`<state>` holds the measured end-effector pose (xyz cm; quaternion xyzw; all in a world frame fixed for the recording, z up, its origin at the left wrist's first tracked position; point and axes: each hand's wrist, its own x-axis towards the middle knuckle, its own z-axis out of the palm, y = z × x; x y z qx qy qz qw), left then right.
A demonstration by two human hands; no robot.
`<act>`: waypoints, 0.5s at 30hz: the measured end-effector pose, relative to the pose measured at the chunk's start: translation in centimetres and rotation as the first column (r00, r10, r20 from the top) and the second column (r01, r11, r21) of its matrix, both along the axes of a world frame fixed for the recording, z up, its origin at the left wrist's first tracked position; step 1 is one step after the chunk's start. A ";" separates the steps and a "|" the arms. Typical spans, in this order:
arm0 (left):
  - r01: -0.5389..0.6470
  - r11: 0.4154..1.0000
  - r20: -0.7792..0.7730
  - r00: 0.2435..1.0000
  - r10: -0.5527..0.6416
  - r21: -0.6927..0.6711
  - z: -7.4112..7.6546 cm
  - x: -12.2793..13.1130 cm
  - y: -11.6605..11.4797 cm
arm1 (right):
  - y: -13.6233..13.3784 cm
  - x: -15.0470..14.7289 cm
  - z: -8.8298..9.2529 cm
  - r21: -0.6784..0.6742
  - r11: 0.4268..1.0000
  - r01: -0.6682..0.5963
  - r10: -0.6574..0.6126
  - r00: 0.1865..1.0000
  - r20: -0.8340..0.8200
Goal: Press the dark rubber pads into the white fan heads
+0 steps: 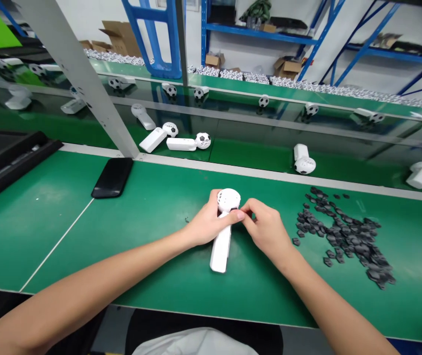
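Observation:
A white handheld fan with a round slotted head is held over the green table, its handle pointing toward me. My left hand is wrapped round the fan's neck, the thumb lying across it. My right hand is closed in a pinch at the right side of the fan's head, close to my left thumb tip. A dark spot shows at the head's lower right edge, but the fingers hide whatever is between them. To the right lies a spread of small black pentagon pieces.
A black phone lies at the left. Beyond the pale rail, the green belt carries several white fans with football-patterned heads. A slanted post rises at the left, beside a black tray. Blue shelves stand behind.

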<state>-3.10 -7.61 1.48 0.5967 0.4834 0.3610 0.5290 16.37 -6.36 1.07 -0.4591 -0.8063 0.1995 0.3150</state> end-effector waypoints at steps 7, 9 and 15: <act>0.023 1.000 0.017 1.000 -0.023 0.019 -0.3 0.0 0.4 | 0.6 0.1 -0.3 -0.042 0.999 -0.019 0.013 0.987 -0.158; 0.077 0.997 0.012 0.997 -0.077 0.010 -0.5 -0.2 0.4 | 0.6 0.0 -0.2 -0.133 0.985 -0.111 0.069 0.956 -0.285; 0.106 0.994 -0.020 0.994 -0.107 -0.027 -0.5 -0.4 0.2 | 0.1 -0.5 -0.3 -0.266 0.941 -0.211 0.092 0.913 -0.398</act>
